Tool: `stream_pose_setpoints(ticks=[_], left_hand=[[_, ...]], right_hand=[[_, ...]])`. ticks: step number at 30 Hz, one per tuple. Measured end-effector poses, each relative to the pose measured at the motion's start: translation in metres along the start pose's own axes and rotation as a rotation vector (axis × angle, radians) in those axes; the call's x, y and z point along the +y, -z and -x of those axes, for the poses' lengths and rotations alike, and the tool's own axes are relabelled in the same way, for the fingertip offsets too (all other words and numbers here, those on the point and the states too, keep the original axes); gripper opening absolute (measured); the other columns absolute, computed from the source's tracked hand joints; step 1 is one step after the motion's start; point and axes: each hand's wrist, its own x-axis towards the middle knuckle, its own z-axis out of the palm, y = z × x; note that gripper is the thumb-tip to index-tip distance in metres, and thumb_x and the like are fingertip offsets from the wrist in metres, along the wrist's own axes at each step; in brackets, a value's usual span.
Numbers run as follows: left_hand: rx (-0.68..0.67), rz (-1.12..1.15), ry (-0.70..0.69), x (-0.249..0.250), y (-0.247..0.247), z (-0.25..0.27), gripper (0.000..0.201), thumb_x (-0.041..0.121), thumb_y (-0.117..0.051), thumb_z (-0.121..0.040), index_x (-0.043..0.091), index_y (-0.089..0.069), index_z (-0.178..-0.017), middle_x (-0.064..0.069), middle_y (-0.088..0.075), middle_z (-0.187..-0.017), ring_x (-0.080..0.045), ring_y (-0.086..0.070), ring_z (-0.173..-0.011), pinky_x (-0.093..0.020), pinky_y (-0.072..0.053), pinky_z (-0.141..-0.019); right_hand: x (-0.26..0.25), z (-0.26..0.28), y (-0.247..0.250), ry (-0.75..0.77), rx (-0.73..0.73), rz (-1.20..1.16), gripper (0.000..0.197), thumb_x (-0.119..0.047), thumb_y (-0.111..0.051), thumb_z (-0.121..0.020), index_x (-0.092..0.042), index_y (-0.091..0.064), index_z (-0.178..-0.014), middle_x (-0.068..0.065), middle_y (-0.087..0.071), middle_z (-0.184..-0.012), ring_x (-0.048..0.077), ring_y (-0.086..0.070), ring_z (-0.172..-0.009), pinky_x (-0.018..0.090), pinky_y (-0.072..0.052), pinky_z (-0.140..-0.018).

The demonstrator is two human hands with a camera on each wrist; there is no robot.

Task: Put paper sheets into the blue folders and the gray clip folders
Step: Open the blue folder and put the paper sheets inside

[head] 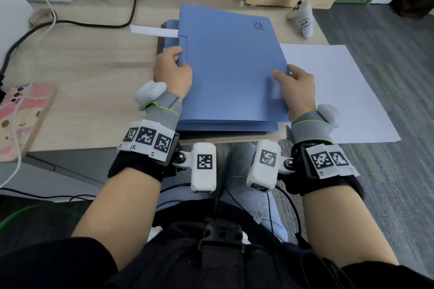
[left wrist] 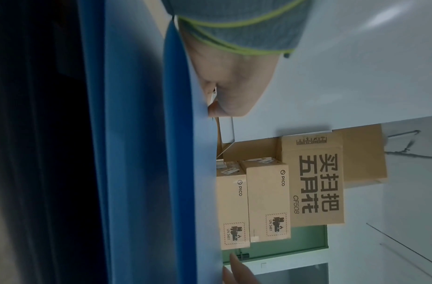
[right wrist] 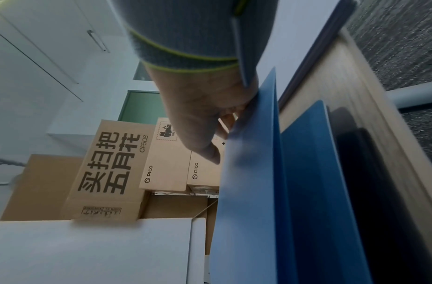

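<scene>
Left hand (head: 173,70) grips top folder (head: 231,70) at its spine edge, right hand (head: 296,87) pinches the opposite edge (thumb on top); paper (head: 338,91) beside, on worktop (head: 94,73).

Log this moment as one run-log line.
left hand: grips top blue folder spine | right hand: grips its right edge | paper sheet: on desk, unfiled

closed blue folder (head: 232,65) atop another, beside paper sheet (head: 333,91).
</scene>
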Motion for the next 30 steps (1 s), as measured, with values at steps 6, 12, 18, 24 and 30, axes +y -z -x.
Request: stream_pose_setpoints(ticks=[6,12,18,24,30], left_hand=[[0.010,-0.040,0.002,-0.001,0.000,-0.002,0.045,0.002,-0.044,-0.087,0.013,-0.053,-0.130,-0.006,-0.062,-0.126,-0.022,-0.060,-0.113,-0.021,-0.045,-0.087],[0.027,-0.023,0.029,-0.005,-0.002,-0.003,0.045,0.001,-0.044,-0.087,0.011,-0.051,-0.130,-0.004,-0.062,-0.121,-0.017,-0.058,-0.105,-0.016,-0.040,-0.080],[0.017,-0.042,0.039,-0.006,-0.003,-0.006,0.038,0.004,-0.052,-0.085,0.008,-0.056,-0.123,0.012,-0.054,-0.087,-0.011,-0.049,-0.090,-0.016,-0.041,-0.070],[-0.100,-0.178,0.008,0.002,0.009,-0.003,0.015,0.017,-0.054,-0.072,0.030,-0.047,-0.067,-0.004,-0.045,-0.079,-0.017,-0.037,-0.079,-0.022,-0.033,-0.064],[-0.204,-0.379,-0.112,0.006,0.020,0.005,0.025,0.015,-0.055,-0.087,0.010,-0.071,-0.105,-0.007,-0.070,-0.113,-0.022,-0.061,-0.110,-0.021,-0.043,-0.089]], right_hand=[[-0.003,0.002,0.013,0.026,-0.075,-0.009,0.027,-0.026,-0.058,-0.064,-0.006,-0.066,-0.081,-0.002,-0.059,-0.076,0.015,-0.046,-0.073,0.030,-0.041,-0.071],[0.002,0.012,0.033,-0.079,-0.154,-0.333,0.033,-0.001,-0.049,-0.079,-0.010,-0.074,-0.099,0.007,-0.072,-0.101,0.016,-0.063,-0.082,0.024,-0.047,-0.069],[0.012,0.013,0.027,-0.192,-0.063,-0.709,0.041,-0.009,-0.045,-0.079,-0.010,-0.070,-0.112,0.014,-0.059,-0.100,0.025,-0.050,-0.088,0.031,-0.040,-0.076],[0.003,0.014,0.024,-0.127,-0.159,-0.986,0.034,-0.007,-0.060,-0.059,-0.014,-0.070,-0.092,-0.001,-0.073,-0.091,0.015,-0.069,-0.080,0.023,-0.055,-0.067],[0.001,0.015,0.005,-0.093,-0.182,-0.977,0.019,-0.009,-0.040,-0.091,-0.017,-0.057,-0.092,-0.004,-0.065,-0.078,0.017,-0.056,-0.076,0.024,-0.046,-0.066]])
